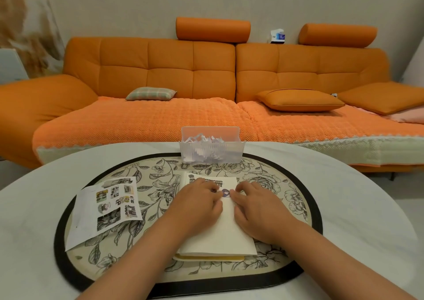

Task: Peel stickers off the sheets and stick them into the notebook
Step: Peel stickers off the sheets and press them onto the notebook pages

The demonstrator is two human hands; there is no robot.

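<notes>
An open notebook (pixel 226 235) with cream pages lies in the middle of the floral mat. A small round sticker (pixel 225 193) sits on its page, below a dark sticker strip (pixel 221 181) near the top edge. My left hand (pixel 199 204) and my right hand (pixel 254 207) rest on the page on either side of the round sticker, fingertips touching its edges. A sticker sheet (pixel 107 207) with several dark pictures lies flat on the mat to the left, apart from both hands.
A clear plastic box (pixel 211 147) of white paper scraps stands at the mat's far edge. The oval black-rimmed mat (pixel 307 196) lies on a white round table (pixel 367 207). An orange sofa (pixel 206 81) with cushions runs behind the table.
</notes>
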